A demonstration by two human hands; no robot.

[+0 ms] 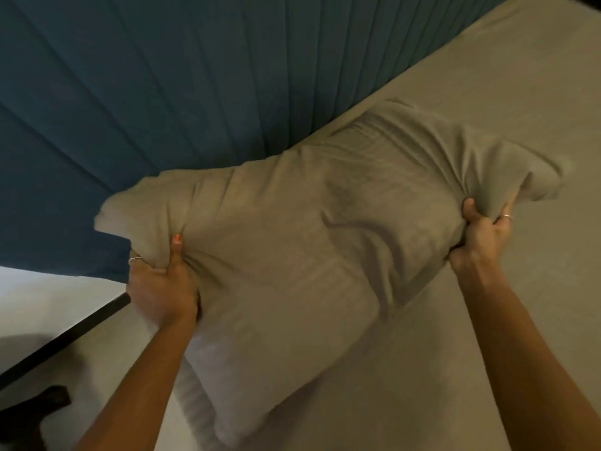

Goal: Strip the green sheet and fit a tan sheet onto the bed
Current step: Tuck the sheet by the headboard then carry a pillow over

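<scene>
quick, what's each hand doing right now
Left hand: closed, gripping the tan pillow at its left end.
Right hand: closed, gripping the pillow's right end.

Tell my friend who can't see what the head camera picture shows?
Two hands, left hand and right hand, grip a tan pillow by its ends above a bed with a tan sheet. A blue padded headboard stands behind.

Both forearms I saw were bare, with no sleeves in the frame. My left hand (pixel 162 289) wore a thin silver ring (pixel 134 259), and its thumbnail (pixel 177 239) was painted orange-pink. My right hand (pixel 484 234) carried a slim silver band (pixel 506 217) on one finger. I saw no watch or bracelet.
</scene>
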